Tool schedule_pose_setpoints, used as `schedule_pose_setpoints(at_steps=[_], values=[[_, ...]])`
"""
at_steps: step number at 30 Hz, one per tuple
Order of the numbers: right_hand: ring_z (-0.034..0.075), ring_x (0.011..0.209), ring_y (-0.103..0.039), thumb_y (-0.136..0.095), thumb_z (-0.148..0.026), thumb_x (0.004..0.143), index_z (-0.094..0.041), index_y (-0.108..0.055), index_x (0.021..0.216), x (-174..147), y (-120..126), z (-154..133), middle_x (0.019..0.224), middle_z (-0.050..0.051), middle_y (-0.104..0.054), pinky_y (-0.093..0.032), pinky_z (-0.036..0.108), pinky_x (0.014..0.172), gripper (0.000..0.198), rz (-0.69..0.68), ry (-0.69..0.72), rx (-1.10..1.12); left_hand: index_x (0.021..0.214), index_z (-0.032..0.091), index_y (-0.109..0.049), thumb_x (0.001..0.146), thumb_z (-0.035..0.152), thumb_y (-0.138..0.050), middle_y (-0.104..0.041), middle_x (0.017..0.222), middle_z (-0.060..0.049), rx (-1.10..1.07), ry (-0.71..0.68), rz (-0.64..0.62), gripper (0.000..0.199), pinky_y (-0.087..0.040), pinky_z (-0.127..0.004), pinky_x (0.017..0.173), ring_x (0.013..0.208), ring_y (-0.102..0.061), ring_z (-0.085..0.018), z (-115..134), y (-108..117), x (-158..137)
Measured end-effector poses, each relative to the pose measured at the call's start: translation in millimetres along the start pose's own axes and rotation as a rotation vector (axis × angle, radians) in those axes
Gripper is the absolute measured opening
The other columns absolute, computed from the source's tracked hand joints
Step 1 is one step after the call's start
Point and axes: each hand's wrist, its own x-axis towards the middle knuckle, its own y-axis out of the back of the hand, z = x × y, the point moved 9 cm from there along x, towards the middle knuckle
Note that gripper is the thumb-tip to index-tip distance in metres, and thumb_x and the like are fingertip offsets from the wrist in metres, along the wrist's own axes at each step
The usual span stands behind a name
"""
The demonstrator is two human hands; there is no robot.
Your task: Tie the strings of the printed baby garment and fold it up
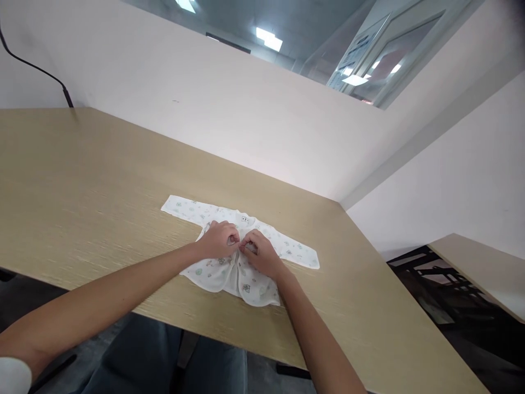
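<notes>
A small white baby shirt [217, 272] with a pale green and grey print lies spread on the table, both sleeves stretched out to the sides. Its neckline points away from me and its front parts toward the lower hem. At the middle of the front opening, my left hand [221, 239] pinches one edge of the fabric. Close beside it, my right hand [259, 253] pinches the other edge, the fingertips of both hands nearly touching. Whether a button or snap sits between the fingers is hidden.
The wooden table [102, 180] runs up to a white wall [229, 126] with a window [279, 38] above. A black cable [41, 70] hangs at the far left. Dark frames [455, 290] show beyond the table's right edge. My legs [164, 355] are below the near edge.
</notes>
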Motion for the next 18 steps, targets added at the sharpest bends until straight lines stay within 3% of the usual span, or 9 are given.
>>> schedule_pose_setpoints(at_steps=[18], values=[[0.02,0.096,-0.054,-0.06,-0.009,0.086,-0.022,-0.061,0.084,1.5,-0.8,-1.0,0.092,0.002,-0.061,-0.042,0.035,0.088,0.013,0.01,0.053,0.003,0.077,0.02,-0.063,0.078,0.023,-0.059,-0.065,0.079,0.001,-0.029,-0.014,0.024,0.006,-0.034,-0.034,0.079,0.083,-0.057,-0.019,4.4,7.3,0.4]])
